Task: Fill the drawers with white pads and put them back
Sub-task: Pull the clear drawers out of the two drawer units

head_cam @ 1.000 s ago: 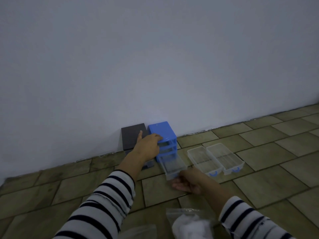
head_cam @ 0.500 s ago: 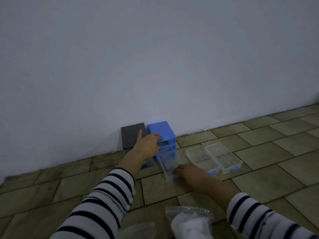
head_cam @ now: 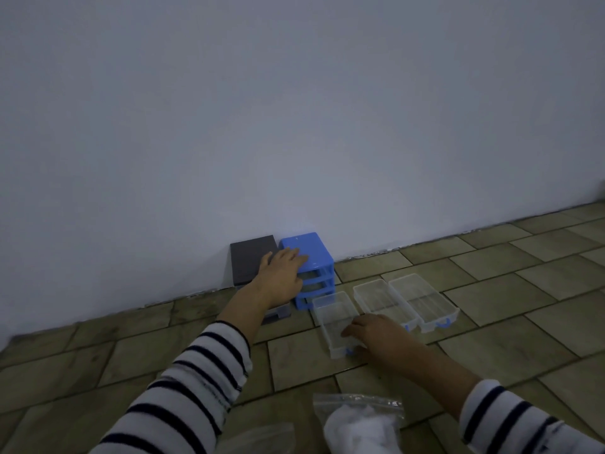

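Tiled floor is carrying everything: left hand [head_cam: 284,273] is lying flat atop the blue cabinet [head_cam: 307,257], steadying it, while right hand [head_cam: 376,332] is gripping the third drawer [head_cam: 334,319], freeing it for filling.

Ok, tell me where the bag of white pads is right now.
In the head view the bag of white pads lies on the floor tiles at the bottom edge, just nearer than the right hand.
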